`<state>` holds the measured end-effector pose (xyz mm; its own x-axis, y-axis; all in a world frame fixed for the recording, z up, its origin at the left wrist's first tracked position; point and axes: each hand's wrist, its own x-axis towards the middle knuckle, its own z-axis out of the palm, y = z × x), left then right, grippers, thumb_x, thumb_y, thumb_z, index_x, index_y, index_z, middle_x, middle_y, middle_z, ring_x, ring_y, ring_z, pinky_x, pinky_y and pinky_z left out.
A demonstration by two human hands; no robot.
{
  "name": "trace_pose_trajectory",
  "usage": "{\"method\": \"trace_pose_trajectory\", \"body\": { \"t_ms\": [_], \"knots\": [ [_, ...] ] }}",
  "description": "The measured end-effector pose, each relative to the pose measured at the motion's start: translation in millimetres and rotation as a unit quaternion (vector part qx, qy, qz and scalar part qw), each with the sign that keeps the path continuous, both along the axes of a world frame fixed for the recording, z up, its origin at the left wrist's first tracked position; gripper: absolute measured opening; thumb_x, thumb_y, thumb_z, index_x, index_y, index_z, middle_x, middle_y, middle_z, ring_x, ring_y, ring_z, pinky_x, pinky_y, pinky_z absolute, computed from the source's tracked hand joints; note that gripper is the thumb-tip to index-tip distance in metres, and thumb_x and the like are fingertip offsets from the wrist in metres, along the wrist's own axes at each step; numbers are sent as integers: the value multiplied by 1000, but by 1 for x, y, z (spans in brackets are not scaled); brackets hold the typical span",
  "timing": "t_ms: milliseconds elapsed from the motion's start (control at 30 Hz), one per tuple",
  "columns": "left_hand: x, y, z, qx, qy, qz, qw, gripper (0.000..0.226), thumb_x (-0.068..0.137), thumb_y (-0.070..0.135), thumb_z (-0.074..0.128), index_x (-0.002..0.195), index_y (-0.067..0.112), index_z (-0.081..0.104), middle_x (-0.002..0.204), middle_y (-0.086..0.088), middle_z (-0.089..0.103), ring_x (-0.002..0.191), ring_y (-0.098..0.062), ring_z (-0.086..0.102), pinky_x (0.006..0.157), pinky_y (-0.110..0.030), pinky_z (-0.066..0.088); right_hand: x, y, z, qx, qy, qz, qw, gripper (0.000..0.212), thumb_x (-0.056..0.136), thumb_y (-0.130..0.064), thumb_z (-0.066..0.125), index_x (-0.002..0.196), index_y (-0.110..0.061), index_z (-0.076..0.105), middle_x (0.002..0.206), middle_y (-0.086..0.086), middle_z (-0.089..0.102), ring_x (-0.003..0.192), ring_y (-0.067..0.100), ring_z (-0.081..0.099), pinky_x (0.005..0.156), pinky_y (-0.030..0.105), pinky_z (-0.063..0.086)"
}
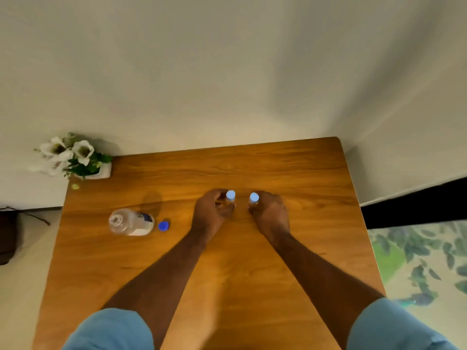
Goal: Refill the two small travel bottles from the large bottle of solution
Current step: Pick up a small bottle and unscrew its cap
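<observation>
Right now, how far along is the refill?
Done: the large bottle stands uncapped on the table, its blue cap beside it. In hand: the left hand grips the left travel bottle and the right hand grips the right travel bottle; both carry light blue caps. Left: I can't see their fill level, so whether pouring has happened is unclear.

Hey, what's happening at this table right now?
A person stands over a wooden table, each hand around one small travel bottle: the left hand holds the left bottle, the right hand the right bottle. Both bottles stand upright with pale blue caps on. The large solution bottle stands open to the left, its blue cap beside it. A flower pot sits at the far corner.
</observation>
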<state>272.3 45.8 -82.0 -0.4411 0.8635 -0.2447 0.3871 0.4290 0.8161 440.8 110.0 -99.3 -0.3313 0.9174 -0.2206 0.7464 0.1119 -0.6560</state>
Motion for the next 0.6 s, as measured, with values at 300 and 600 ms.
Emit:
{"method": "trace_pose_trajectory", "body": {
  "t_ms": [300,600],
  "knots": [
    [-12,-94,-14,-8,-11,18,1000,42,82,21,84,120,13,70,115,-3,75,102,-14,70,92,-32,59,-16,-90,-2,-11,-55,17,998,44,88,-32,68,131,-27,58,127,1,64,124,24,49,98,40,43],
    [-15,-113,-27,6,-11,24,1000,45,83,20,84,125,11,69,118,-3,73,104,-13,67,91,-29,58,-19,-108,-21,10,-51,-4,999,38,84,-32,71,121,-27,63,119,4,66,122,27,47,93,42,43]
  ]
}}
